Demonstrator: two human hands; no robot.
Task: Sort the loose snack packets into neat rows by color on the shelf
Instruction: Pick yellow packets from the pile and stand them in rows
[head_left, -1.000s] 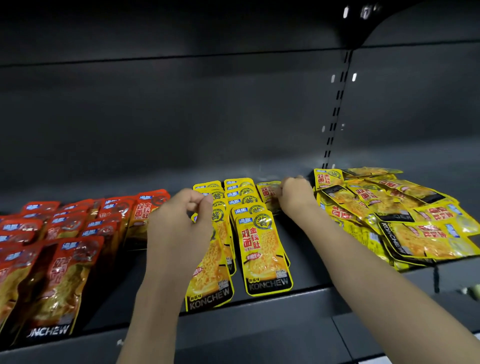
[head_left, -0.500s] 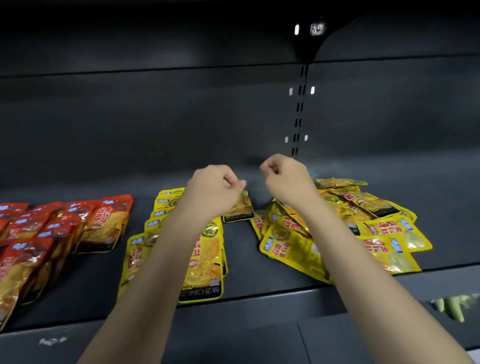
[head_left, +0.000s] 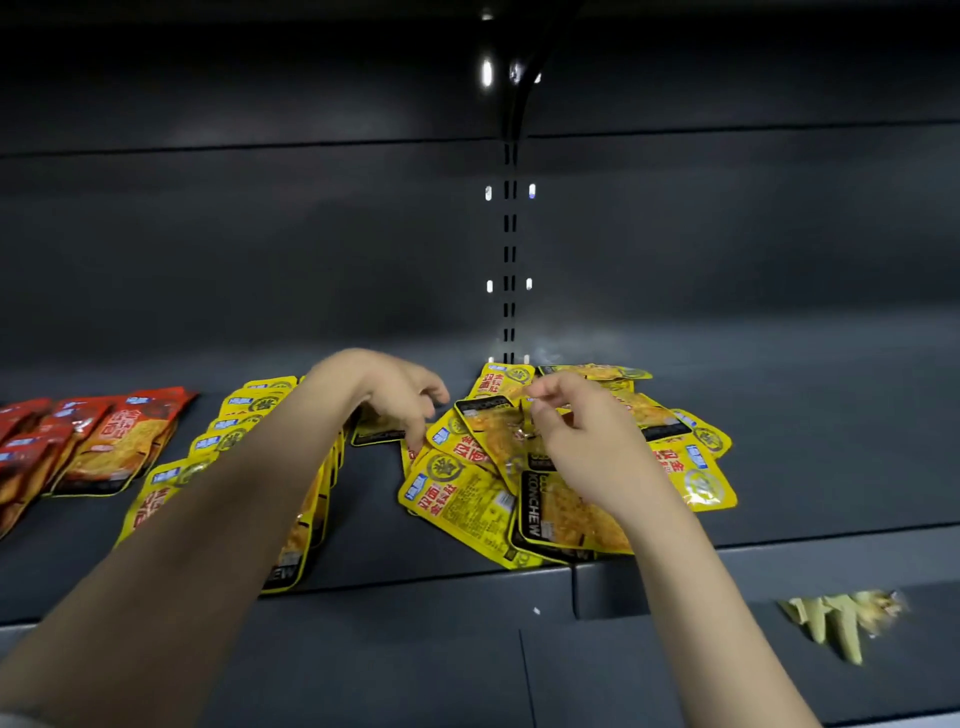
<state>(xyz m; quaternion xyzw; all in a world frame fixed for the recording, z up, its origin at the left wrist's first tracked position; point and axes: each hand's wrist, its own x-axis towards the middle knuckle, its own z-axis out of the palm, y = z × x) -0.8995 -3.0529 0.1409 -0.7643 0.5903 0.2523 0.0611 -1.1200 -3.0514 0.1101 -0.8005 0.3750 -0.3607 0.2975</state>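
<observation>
The loose pile of yellow packets (head_left: 524, 467) sprawls on the dark shelf (head_left: 374, 525), right of centre, with its packets overlapping at all angles; its nearest corners overhang the shelf's front edge at about 6 o'clock of the heap, and its far side lies close to the back wall (head_left: 260, 260) below the slotted upright (head_left: 509, 249). The right hand (head_left: 576, 431) hovers over the middle of the pile, fingers loosely curled and slightly apart, thumb near the forefinger; whether it pinches a packet cannot be told. The left hand (head_left: 389, 389) reaches in at the pile's 9 o'clock, fingers spread and drooping, tips just above or touching the heap's left margin, holding nothing clearly. At 9 o'clock of that hand, partly under the forearm, the sorted yellow rows (head_left: 234, 431) run from back to front, the nearest packet reaching the front edge. A bare strip of shelf separates these rows from the pile. Farther toward 9 o'clock lie the red packets (head_left: 119, 441), a dark gap between them and the yellow rows. Right of the pile, toward 3 o'clock, bare shelf runs on
</observation>
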